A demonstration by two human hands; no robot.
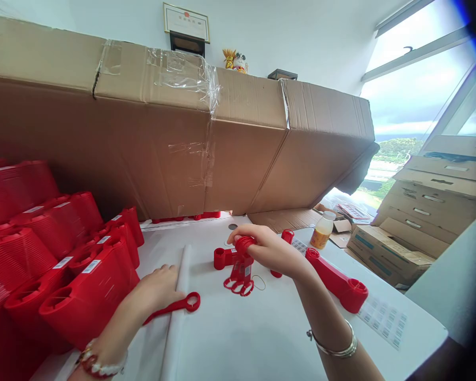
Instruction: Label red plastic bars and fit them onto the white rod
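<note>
Near the bottom of the view, a white surface (241, 338) is spread with small items. The left hand (158, 288) is laid open and palm down, released, with its fingers beside a white paper roll (182, 275); a thin red ring-ended strip (178, 307) lies just under it. A beaded bracelet (99, 365) is worn on the left wrist, and a metal bangle (333, 341) on the right.

A red plastic part (241, 267), with several loops hanging at its lower end, is grasped by the right hand (262, 248) at the middle of the surface, its top clenched between the fingers and thumb. A short red cup-ended piece (224, 258) is placed just left of it, and a thin rubber band (258, 282) lies just right of the loops. Farther right, a long red bar (335, 278) rests on a sheet of barcode labels (383, 320).

Ribbed red containers (43, 264) are stacked along the left side, with white labels on them; their contents cannot be seen. A bottle of orange drink (322, 230) stands beyond the right hand. Stacked cardboard boxes (416, 211) are piled at the right, and huge taped cardboard cartons (174, 137) block the far side.
</note>
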